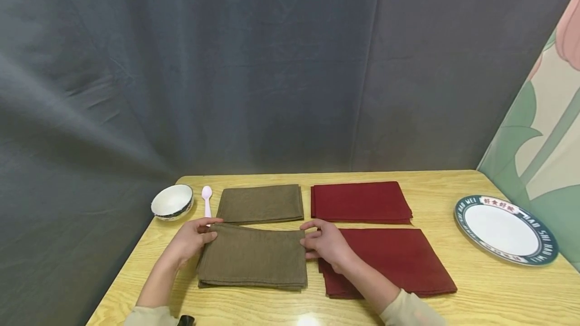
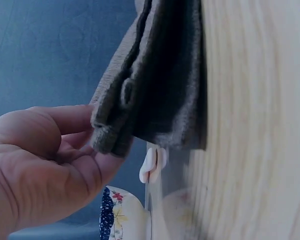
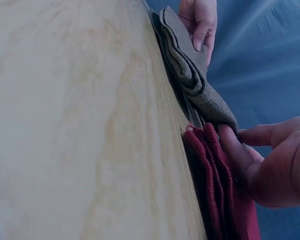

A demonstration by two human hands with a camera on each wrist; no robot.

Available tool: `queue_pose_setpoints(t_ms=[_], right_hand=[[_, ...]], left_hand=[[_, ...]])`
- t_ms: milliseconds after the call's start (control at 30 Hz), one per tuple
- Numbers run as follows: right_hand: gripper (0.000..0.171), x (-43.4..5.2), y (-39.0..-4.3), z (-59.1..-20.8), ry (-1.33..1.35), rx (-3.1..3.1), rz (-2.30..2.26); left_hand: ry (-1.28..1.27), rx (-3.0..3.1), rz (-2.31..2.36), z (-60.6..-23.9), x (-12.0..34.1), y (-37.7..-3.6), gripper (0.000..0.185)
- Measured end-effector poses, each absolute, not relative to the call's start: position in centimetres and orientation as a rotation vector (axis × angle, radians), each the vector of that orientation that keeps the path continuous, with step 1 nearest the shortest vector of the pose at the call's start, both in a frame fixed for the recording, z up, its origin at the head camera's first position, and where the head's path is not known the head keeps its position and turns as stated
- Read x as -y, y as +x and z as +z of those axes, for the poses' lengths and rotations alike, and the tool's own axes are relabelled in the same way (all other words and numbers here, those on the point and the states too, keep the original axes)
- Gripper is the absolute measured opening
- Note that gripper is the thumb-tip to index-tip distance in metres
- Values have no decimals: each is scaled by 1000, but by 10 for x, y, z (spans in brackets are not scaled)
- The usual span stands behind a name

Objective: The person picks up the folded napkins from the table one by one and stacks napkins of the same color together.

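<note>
A folded brown cloth [image 1: 254,258] hangs partly raised at the near left of the table, its layered edges showing in both wrist views. My left hand [image 1: 192,238] pinches its far left corner between thumb and fingers. At the far right corner, my right hand [image 1: 328,245] pinches the same cloth. Behind it lies a second folded brown cloth [image 1: 260,202], flat on the table. Close beside my right hand, a folded red cloth [image 3: 222,185] shows its stacked edges; in the head view my right forearm crosses over it.
Another folded red cloth [image 1: 360,202] lies at the back. A white bowl [image 1: 174,200] with a patterned outside and a pink spoon [image 1: 207,200] are at the back left. On the right sits a green-rimmed oval plate [image 1: 500,230]. A dark curtain [image 1: 281,69] hangs behind the table.
</note>
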State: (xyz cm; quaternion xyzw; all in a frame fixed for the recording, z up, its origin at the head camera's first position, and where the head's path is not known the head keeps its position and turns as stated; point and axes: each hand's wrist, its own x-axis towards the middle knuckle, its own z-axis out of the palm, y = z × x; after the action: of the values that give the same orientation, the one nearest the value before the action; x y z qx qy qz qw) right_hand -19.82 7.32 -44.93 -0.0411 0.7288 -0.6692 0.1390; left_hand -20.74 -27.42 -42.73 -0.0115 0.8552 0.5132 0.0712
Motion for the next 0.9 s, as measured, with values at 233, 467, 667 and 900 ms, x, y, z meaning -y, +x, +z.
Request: queue_pose_setpoints(t_ms=[233, 467, 667, 900], right_hand=[[29, -76, -209, -447, -63, -2089, -1976], [29, -79, -227, -442, -3, -2071, -2027], [32, -81, -243, -433, 4, -2091, -2053], [35, -80, -258, -426, 15, -2114, -2051]], left_hand=[[-89, -2599, 1605, -426, 274, -215, 39], [-181, -2576, 1722, -424, 269, -223, 43], [-240, -2577, 1788, -420, 266, -234, 45], [-288, -2567, 1824, -417, 262, -246, 44]])
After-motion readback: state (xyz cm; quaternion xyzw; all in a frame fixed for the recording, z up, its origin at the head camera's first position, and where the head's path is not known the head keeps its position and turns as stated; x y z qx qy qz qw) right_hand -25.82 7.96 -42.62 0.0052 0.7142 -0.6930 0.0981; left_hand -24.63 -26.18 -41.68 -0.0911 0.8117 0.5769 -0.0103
